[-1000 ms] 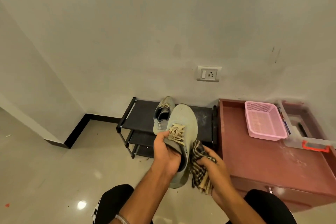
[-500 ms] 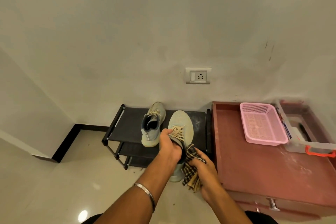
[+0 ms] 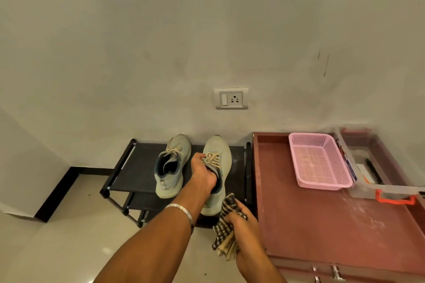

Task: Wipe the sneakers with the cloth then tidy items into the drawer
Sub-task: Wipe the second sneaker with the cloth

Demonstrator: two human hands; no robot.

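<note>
Fingers (image 3: 199, 160) of the left hand (image 3: 204, 173) curled into the collar of a pale green sneaker (image 3: 217, 167), thumb side by the cream laces, gripping it at the tongue. Held toe toward the wall, over the right half of the black shoe rack (image 3: 135, 167); hard to tell whether the sole already touches the top shelf or sits just above it. Silver bracelet (image 3: 181, 210) around the left wrist.

Right hand (image 3: 243, 227) closed around a checked black-and-cream cloth (image 3: 226, 234), bunched up, loose ends hanging down below the fist. Cloth just beside the heel of the held sneaker, possibly brushing it; contact not clear.

Second sneaker (image 3: 171, 167) resting on the rack's top shelf to the left of the held one, toe toward the wall, opening facing up, laces loose.

Right of the rack, a reddish-brown drawer unit, its tabletop (image 3: 310, 220) dusty with pale smears. Pink perforated basket (image 3: 319, 161) standing on it near the wall. Clear plastic box (image 3: 386, 188) with an orange handle just beside the basket, at the right edge, with a few dark items inside, too small to identify. Metal drawer handles (image 3: 335, 272) at the bottom edge. Wall socket (image 3: 231, 98) above the rack.
</note>
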